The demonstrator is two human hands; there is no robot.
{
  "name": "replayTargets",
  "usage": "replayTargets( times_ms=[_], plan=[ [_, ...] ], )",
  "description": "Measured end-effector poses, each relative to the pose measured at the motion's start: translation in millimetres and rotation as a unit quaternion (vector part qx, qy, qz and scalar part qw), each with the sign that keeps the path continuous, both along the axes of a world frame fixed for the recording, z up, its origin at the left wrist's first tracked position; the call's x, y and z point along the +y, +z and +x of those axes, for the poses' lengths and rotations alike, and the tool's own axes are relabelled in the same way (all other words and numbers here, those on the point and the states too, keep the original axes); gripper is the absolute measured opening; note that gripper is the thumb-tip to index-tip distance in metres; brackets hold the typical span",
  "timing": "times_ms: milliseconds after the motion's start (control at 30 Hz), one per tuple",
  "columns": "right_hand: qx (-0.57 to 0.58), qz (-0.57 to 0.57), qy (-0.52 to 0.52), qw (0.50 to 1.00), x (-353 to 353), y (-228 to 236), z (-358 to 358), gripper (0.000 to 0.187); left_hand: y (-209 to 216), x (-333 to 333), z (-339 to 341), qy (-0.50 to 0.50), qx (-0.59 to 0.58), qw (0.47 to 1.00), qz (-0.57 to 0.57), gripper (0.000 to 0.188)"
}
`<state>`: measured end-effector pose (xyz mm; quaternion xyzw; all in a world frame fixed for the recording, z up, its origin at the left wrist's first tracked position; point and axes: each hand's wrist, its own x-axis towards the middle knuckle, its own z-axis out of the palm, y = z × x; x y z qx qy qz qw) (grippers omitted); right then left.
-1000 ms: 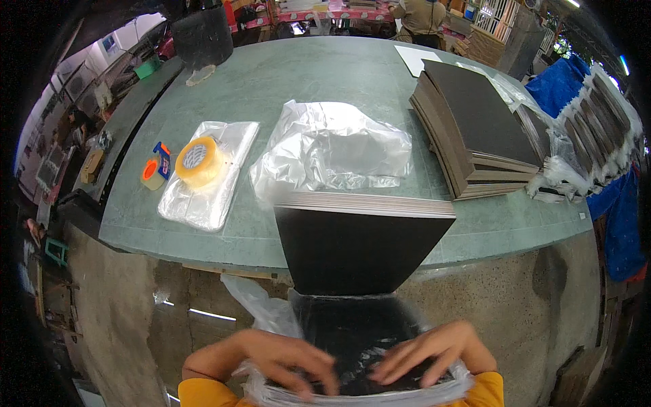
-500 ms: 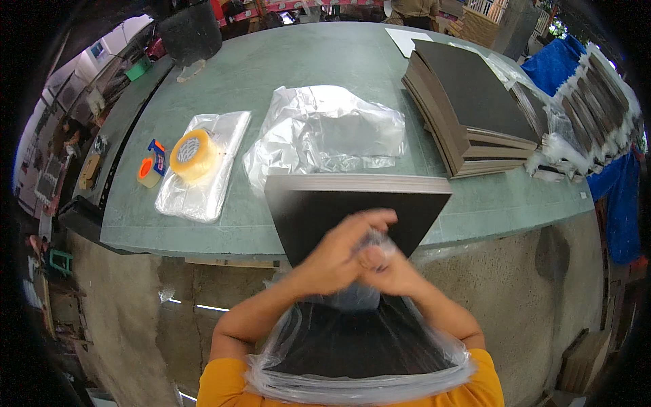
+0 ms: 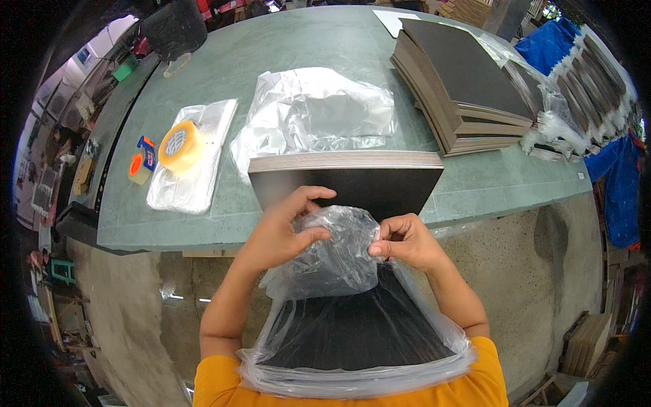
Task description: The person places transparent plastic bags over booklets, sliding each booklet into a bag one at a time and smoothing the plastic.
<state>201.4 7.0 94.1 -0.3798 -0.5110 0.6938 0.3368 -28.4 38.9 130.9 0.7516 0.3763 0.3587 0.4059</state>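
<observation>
A stack of black sheets (image 3: pixel 352 188) stands upright at the table's near edge, its pale layered edge on top. Closer to me, against my orange shirt, a clear plastic bag (image 3: pixel 339 237) lies over another black panel (image 3: pixel 359 329); its loose upper end is crumpled between my hands. My right hand (image 3: pixel 412 243) pinches the right side of that loose end between thumb and fingers. On its left side, my left hand (image 3: pixel 281 227) touches the plastic with thumb and fingers spread apart.
Flat clear bags (image 3: pixel 203 159) carry a yellow tape roll (image 3: pixel 180 146), beside an orange-and-blue tape dispenser (image 3: pixel 144 161). Crumpled plastic (image 3: pixel 319 112) lies mid-table (image 3: pixel 224 61). At right sit a big black sheet stack (image 3: pixel 468 74) and wrapped bundles (image 3: pixel 586 88).
My hands were together, bunching the plastic. They have moved apart, and the loose end is now spread between them. The view has shifted slightly.
</observation>
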Motion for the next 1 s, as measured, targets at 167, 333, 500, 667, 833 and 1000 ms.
replayTargets(
  times_ms=[167,333,500,667,833,1000],
  plan=[
    [0.020,-0.030,-0.044,0.998,-3.1,15.1,-3.2,0.012,19.4,-13.7,3.7,0.035,0.103,0.993,0.039,0.017],
    [0.102,0.025,-0.106,0.989,-0.1,-5.8,-16.7,0.012,13.8,-25.5,23.7,-0.063,0.076,0.993,-0.067,0.023],
    [-0.053,-0.009,0.014,0.998,-4.8,-14.2,-3.3,0.012,0.2,-15.8,12.8,-0.038,0.063,0.995,-0.074,0.018],
    [-0.078,0.025,0.007,0.997,-2.9,-19.4,-1.5,0.014,-5.4,-19.7,18.8,-0.037,0.050,0.994,-0.089,0.016],
    [-0.109,0.046,-0.023,0.993,-1.7,-27.7,-7.9,0.018,-28.6,-15.0,21.5,-0.069,0.042,0.994,-0.073,0.014],
    [-0.213,0.100,-0.108,0.966,-3.8,-47.3,-12.2,0.018,-47.8,-6.2,20.2,-0.035,0.043,0.996,-0.075,0.019]
  ],
)
